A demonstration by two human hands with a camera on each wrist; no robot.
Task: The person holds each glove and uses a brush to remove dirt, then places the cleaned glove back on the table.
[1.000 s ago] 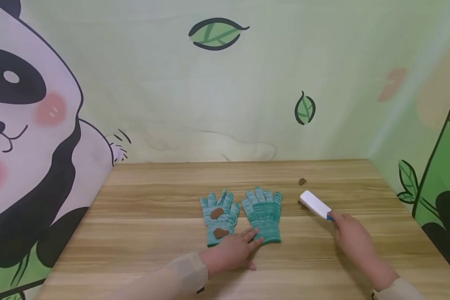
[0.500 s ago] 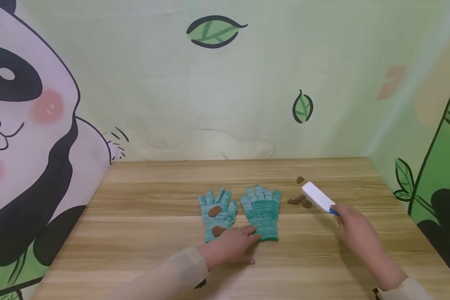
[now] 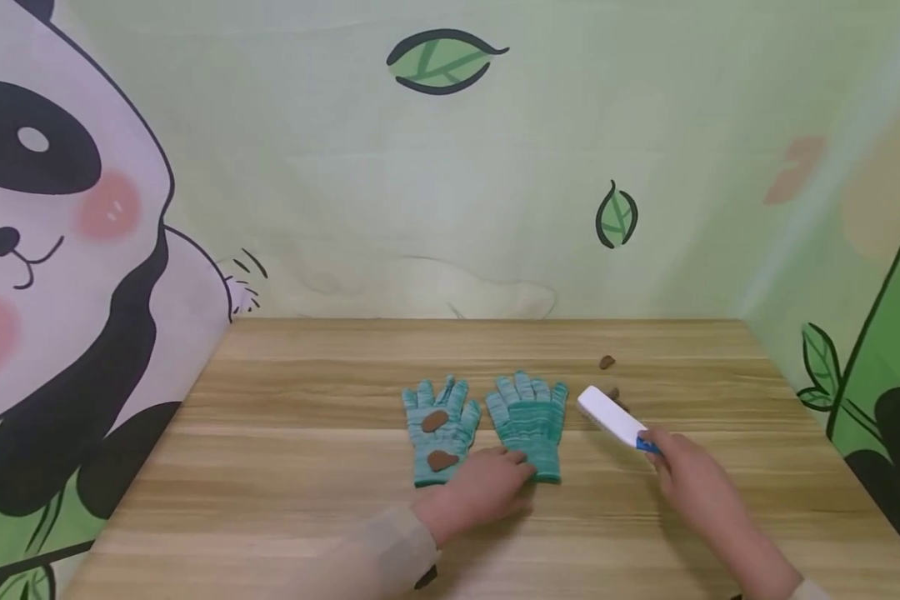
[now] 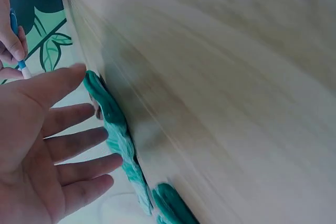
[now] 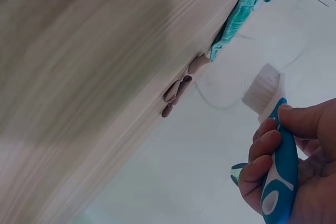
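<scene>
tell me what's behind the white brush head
In the head view, brown pieces peek out past the brush head, and a separate brown piece lies farther back. Whatever it covers from that angle can't be seen.

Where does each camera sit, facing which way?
Head: on the head, facing forward and down at the brown wood-grain tabletop and teal knit gloves; left hand and right hand show.
Left wrist: on that wrist, facing past the left hand toward the gloves; right hand at left edge.
Right wrist: on that wrist, facing past the right hand, gripping a blue-and-white plastic brush, toward flat brown pieces; left hand at top right.
Both wrist views share gloves and brush.
</scene>
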